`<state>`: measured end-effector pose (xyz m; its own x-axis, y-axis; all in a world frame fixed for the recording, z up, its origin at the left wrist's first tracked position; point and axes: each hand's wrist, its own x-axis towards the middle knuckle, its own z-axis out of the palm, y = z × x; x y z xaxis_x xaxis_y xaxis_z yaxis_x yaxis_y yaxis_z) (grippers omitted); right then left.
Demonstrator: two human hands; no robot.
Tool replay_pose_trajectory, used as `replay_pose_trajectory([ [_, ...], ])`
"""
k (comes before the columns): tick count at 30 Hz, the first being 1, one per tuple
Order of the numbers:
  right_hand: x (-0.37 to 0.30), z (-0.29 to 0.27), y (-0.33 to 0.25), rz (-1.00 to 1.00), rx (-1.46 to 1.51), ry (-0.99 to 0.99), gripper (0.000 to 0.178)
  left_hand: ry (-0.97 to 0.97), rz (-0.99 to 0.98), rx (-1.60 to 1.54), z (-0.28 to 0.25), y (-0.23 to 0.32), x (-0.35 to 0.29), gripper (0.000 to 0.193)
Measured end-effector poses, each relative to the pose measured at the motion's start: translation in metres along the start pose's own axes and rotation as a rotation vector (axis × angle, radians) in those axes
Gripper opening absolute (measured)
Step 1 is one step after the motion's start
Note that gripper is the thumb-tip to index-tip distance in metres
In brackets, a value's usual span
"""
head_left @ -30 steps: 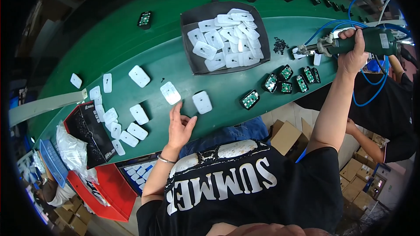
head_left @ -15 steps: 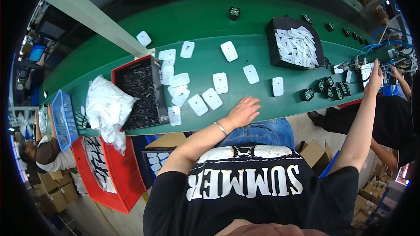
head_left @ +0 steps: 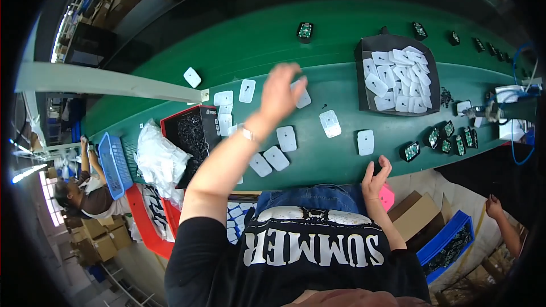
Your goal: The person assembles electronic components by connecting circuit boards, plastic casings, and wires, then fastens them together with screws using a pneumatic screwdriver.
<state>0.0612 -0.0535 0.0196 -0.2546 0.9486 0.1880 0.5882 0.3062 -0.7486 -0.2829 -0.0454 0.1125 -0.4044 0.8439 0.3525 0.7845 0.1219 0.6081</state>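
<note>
My left hand (head_left: 280,95) reaches forward over the green table, its thumb apart from its fingers and nothing visible in its grasp. Just beside it, partly covered by the hand, lies a white rounded plate (head_left: 305,100). At the table's front edge my right hand (head_left: 376,181) is held with fingers apart, holding nothing. A white plate (head_left: 365,142) lies just beyond that hand. Farther left are more white plates (head_left: 277,158), each with a small dark mark. To the right stand several black housings (head_left: 409,151) with green circuit boards inside.
A black bin (head_left: 399,107) heaped with white plates stands at the back right. On the left, a box of small black parts (head_left: 193,131) adjoins a white plastic bag (head_left: 162,156). A machine (head_left: 495,111) stands at far right. Another housing (head_left: 305,32) sits on the far green strip.
My left hand has moved forward from the front edge to the plate. My right hand has come back from the machine to the table edge. The view has turned to the right.
</note>
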Motion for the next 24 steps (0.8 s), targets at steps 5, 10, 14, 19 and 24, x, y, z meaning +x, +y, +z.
replay_pose_trajectory([
  [5,0.009,-0.002,0.016,0.043,-0.023,-0.127,0.032,-0.049,-0.362,0.258,0.061,-0.056,0.104,0.063],
  [10,0.011,-0.001,0.016,0.081,-0.007,-0.143,0.031,-0.12,-0.386,0.461,0.098,-0.08,0.146,0.052],
  [14,0.015,0.001,0.013,0.099,0.015,-0.129,0.029,-0.173,-0.368,0.449,0.072,-0.083,0.144,0.054],
  [19,0.016,-0.002,0.012,0.205,0.111,-0.097,0.032,-0.09,-0.2,0.302,0.012,-0.064,0.073,0.062],
  [24,0.025,0.002,-0.014,0.033,-0.014,-0.051,0.069,-0.186,-0.189,0.279,-0.02,-0.051,-0.023,0.06],
])
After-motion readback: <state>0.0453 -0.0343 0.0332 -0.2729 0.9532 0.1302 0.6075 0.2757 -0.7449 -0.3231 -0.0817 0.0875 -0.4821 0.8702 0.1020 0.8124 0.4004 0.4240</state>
